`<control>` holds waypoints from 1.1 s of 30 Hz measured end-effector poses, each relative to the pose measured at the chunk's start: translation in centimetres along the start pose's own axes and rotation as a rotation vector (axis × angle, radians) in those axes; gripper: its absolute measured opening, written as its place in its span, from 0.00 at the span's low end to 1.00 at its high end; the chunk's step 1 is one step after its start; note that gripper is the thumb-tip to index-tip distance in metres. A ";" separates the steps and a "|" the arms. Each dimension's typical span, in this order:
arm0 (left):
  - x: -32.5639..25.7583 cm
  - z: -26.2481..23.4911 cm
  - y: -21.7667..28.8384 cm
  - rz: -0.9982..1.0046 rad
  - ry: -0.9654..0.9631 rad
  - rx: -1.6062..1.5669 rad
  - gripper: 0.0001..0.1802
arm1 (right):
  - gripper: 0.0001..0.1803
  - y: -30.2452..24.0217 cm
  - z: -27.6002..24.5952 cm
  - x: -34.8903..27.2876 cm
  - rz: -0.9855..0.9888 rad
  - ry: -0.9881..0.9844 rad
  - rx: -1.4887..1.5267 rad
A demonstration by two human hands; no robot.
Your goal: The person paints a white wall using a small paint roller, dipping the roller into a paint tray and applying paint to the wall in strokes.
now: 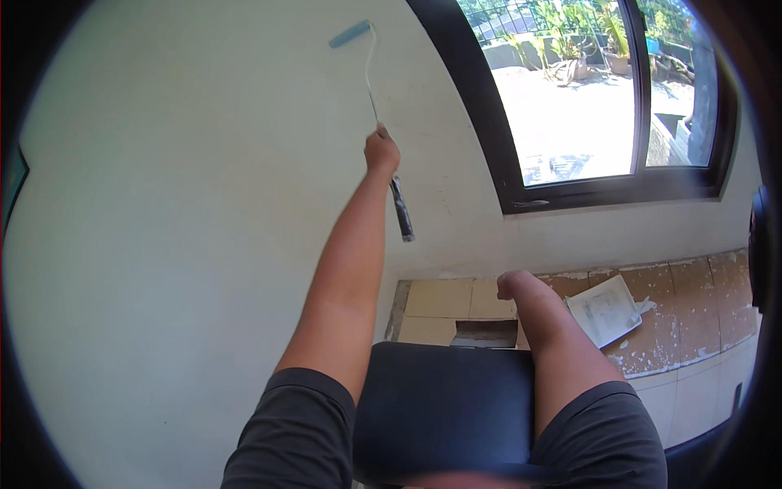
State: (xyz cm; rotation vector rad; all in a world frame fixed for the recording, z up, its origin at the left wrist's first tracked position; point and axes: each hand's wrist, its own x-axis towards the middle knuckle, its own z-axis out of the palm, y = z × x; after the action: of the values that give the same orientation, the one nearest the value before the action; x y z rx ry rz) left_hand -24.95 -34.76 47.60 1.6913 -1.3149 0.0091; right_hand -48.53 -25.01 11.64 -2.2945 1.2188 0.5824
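Observation:
My left hand (381, 151) reaches up along the pale wall (187, 212), closed round a paint roller. The roller's light blue sleeve (350, 35) lies at the wall surface, high up; whether it touches cannot be told. A bent thin wire runs from the sleeve down to my fist. Below the fist sticks out the dark, paint-smeared handle (402, 213). My right hand (513, 284) hangs lower, beneath the window, with its fingers curled in and nothing visible in them. Right of that forearm, a white paint tray (605, 310) stands tilted on the spattered brown surface (652, 285).
A dark-framed window (562, 191) fills the upper right, with potted plants (570, 49) outside. A black padded seat (448, 407) lies between my arms. Beyond it are cream tiles (440, 297) and a dark rectangular opening (486, 332). A dark object (759, 244) stands at the right rim.

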 end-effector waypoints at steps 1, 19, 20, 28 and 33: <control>-1.6 1.1 -1.2 -0.047 -0.054 0.002 0.30 | 0.22 0.5 0.0 -0.1 0.014 -0.001 0.018; -19.8 9.5 -13.3 -0.623 -0.608 -0.652 0.27 | 0.32 -8.8 -1.5 -0.6 -0.199 -0.214 1.142; -20.0 10.0 -13.8 -0.646 -0.649 -0.661 0.27 | 0.27 -8.3 -0.8 -0.1 -0.159 -0.236 1.181; -22.4 12.2 -17.2 -0.616 -1.067 -0.081 0.35 | 0.20 -2.2 3.1 1.6 0.188 -0.260 0.989; -22.4 11.2 -22.0 0.132 -1.366 0.658 0.32 | 0.16 8.0 -0.5 -0.4 0.335 0.128 0.515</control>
State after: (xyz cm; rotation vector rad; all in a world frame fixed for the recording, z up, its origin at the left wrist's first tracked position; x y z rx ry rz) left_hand -23.61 -26.50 15.37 2.2120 -2.6165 -0.8527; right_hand -55.43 -28.98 10.56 -1.7316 1.6113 0.1943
